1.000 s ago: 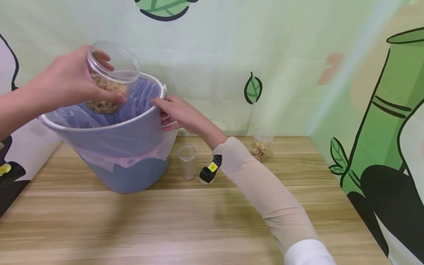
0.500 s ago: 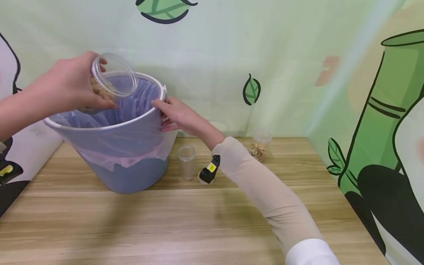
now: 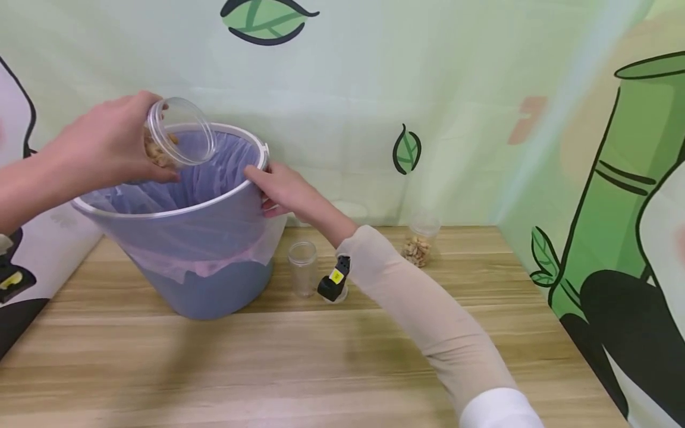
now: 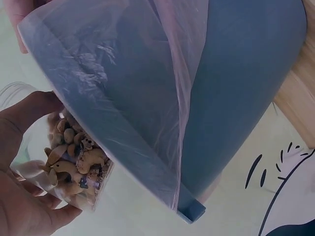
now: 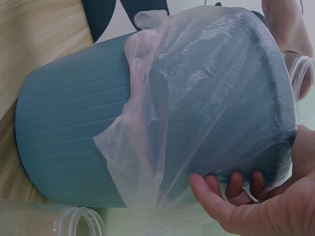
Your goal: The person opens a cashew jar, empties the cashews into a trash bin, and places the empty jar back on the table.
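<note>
My left hand (image 3: 104, 139) grips a see-through plastic jar (image 4: 37, 135) with its lid off, tilted so that its mouth leans over the blue bin (image 3: 214, 291). Nuts (image 4: 74, 152) of mixed kinds lie inside the jar, seen through its wall in the left wrist view. A thin plastic bag (image 3: 187, 244) lines the bin and folds down over its outside. At the bin's right side, my right hand (image 3: 286, 190) holds the rim, thumb on top and fingers against the outer wall. The right wrist view shows those fingers (image 5: 211, 196) touching the bag.
Beside the bin stands a second see-through jar (image 3: 303, 270). Partly behind the right wrist camera (image 3: 333, 285) a small round see-through thing shows. Farther right, another jar (image 3: 417, 246) holds nuts. A printed cloth (image 3: 342, 89) rises behind the wooden table (image 3: 299, 362).
My left hand has turned the jar from nearly upright to tilted, with its mouth now facing more toward the bin's inside. My right hand keeps its hold on the rim.
</note>
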The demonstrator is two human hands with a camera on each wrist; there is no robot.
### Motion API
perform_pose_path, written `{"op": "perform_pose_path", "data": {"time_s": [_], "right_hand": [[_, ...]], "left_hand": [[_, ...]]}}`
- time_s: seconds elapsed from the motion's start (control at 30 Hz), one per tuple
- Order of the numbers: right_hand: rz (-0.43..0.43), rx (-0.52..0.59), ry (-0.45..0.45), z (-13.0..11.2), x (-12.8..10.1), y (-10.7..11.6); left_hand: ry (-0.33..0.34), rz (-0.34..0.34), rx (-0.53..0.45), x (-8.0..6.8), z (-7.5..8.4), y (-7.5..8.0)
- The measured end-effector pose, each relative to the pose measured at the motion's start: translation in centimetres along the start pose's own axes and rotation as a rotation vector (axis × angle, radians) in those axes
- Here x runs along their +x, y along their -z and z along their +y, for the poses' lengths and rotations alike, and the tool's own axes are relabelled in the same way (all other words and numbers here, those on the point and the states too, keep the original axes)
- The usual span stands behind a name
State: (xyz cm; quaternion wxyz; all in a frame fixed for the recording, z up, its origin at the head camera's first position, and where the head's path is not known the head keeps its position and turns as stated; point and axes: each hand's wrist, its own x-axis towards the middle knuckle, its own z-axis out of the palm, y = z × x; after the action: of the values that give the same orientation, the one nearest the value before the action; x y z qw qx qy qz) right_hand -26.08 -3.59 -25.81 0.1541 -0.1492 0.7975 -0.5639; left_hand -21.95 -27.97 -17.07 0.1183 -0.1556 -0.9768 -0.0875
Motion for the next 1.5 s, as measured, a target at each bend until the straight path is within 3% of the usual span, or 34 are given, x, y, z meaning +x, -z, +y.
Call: {"op": "perform_pose_path", "data": {"time_s": [0.13, 0.37, 0.83, 1.13, 1.3, 1.5], "right_hand": [[0.022, 0.014, 0.017, 0.0, 0.1, -0.2], [0.031, 0.028, 0.041, 0.4, 0.3, -0.4], [-0.005, 0.065, 0.036, 0.0, 0.5, -0.5], [-0.17, 0.231, -0.167, -0.9, 0.3, 1.6], [-0.164, 0.325, -0.225, -1.4, 0.5, 2.1], [-0.107, 0.402, -0.207, -1.9, 0.6, 2.5]], "left_hand": [[-0.029, 0.015, 0.036, 0.0, 0.1, 0.1], [-0.153, 0.091, 0.198, 0.0, -0.3, 0.3], [-0.2, 0.065, 0.291, 0.1, -0.9, 1.5], [-0.224, 0.061, 0.296, 0.4, -0.7, 2.0], [-0.248, 0.07, 0.315, 0.8, -0.3, 2.5], [-0.245, 0.035, 0.33, 1.3, 0.2, 2.9]]}}
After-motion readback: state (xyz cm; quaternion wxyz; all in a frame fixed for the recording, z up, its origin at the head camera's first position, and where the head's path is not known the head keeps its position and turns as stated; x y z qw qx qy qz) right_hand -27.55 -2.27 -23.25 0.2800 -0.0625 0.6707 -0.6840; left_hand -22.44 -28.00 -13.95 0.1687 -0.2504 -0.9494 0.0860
